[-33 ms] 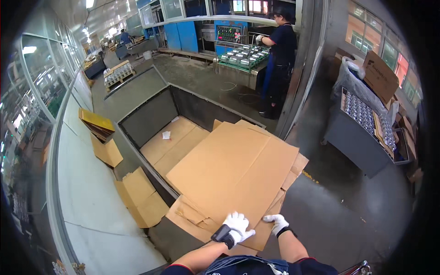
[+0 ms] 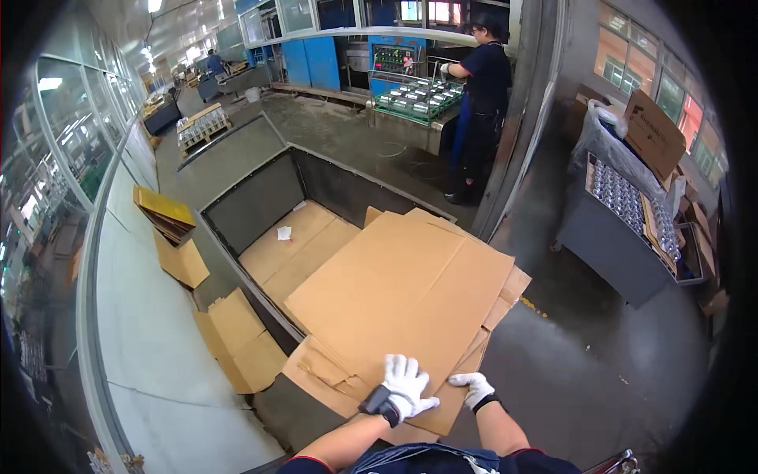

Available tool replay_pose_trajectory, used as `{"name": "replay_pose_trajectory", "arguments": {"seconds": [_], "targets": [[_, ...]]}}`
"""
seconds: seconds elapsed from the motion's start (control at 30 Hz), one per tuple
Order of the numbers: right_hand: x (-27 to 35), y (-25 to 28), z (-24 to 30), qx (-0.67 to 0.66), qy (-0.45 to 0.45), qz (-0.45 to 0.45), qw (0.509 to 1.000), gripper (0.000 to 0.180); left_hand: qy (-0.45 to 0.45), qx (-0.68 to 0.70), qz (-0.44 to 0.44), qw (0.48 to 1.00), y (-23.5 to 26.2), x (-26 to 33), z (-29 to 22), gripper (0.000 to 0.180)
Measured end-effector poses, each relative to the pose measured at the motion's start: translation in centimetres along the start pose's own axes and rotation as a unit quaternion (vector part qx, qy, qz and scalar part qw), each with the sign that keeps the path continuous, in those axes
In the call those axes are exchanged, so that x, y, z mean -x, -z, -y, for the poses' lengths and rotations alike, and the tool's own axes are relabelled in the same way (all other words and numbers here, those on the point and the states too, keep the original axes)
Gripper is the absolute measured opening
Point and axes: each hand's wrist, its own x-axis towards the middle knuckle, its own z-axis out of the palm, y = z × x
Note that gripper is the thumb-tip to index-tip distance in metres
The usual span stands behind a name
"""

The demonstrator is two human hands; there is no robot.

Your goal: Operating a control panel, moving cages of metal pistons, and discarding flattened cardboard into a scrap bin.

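Observation:
A stack of flattened cardboard sheets [image 2: 410, 276] lies across the near end of a dark, open-topped bin [image 2: 260, 193]. My left hand [image 2: 406, 387], in a white glove with a dark device strapped at the wrist, presses flat on the top sheet near its close edge, fingers spread. To its right, my gloved right hand [image 2: 474, 389] grips the stack's right edge with the thumb side on top; the fingers beneath are hidden. Folded, torn pieces [image 2: 328, 367] stick out at the stack's left corner.
Opened cardboard boxes [image 2: 241, 340] and a yellow board [image 2: 163, 207] lean along the left wall. A scrap of white paper [image 2: 284, 233] rests on the bin's cardboard-lined floor. A co-worker [image 2: 483, 103] stands at a green rack of metal parts. At right stands a grey bin [image 2: 612, 257] of shiny parts.
My left hand sits slightly farther forward, with its fingers spread wider. The right hand stays at the cardboard's edge, almost unmoved.

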Motion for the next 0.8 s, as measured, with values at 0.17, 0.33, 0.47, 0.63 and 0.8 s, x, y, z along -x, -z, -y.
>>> {"name": "replay_pose_trajectory", "arguments": {"seconds": [0.17, 0.33, 0.47, 0.63, 0.8], "targets": [[3.7, -5.8, 0.8, 0.015, 0.018, -0.083, 0.996, 0.032, 0.067, 0.018, -0.029, 0.997, 4.9, 1.4, -0.5, 0.116], [10.4, -4.7, 2.6, -0.023, 0.062, -0.104, 0.992, 0.018, -0.005, 0.052, -0.013, 0.999, 8.4, 0.6, -4.4, 0.120], [13.2, -2.4, 4.1, 0.019, 0.121, -0.093, 0.988, 0.017, -0.033, 0.025, -0.032, 0.999, 9.8, -0.4, -8.2, 0.121], [17.6, 3.8, 7.7, 0.031, 0.181, -0.080, 0.980, 0.018, -0.098, -0.004, -0.033, 0.995, 11.8, -2.7, -16.9, 0.123], [24.6, 11.2, 13.4, 0.087, 0.314, -0.124, 0.937, 0.019, -0.168, -0.064, -0.079, 0.981, 12.0, -7.6, -29.2, 0.113]]}}
